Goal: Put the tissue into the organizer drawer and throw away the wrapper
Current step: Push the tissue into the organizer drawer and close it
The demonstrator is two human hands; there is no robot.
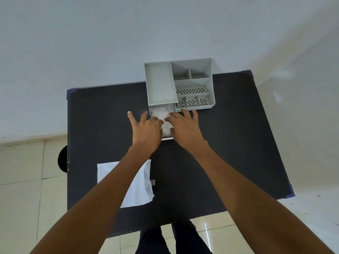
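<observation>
A grey organizer (pixel 161 85) with several compartments stands at the far edge of the black table (pixel 229 143). Its drawer (pixel 167 138) is pulled out toward me under the left compartment. White tissue (pixel 162 111) lies inside the drawer. My left hand (pixel 146 127) and my right hand (pixel 183 125) rest palm-down on the tissue, fingers spread, pressing on it from both sides. The hands cover the near part of the tissue. A white plastic wrapper (pixel 141 187) lies flat on the near left of the table, partly under my left forearm.
The table stands against a white wall (pixel 110 43). A dark round object (pixel 62 160) shows on the tiled floor just past the table's left edge. My legs are visible below the table's near edge.
</observation>
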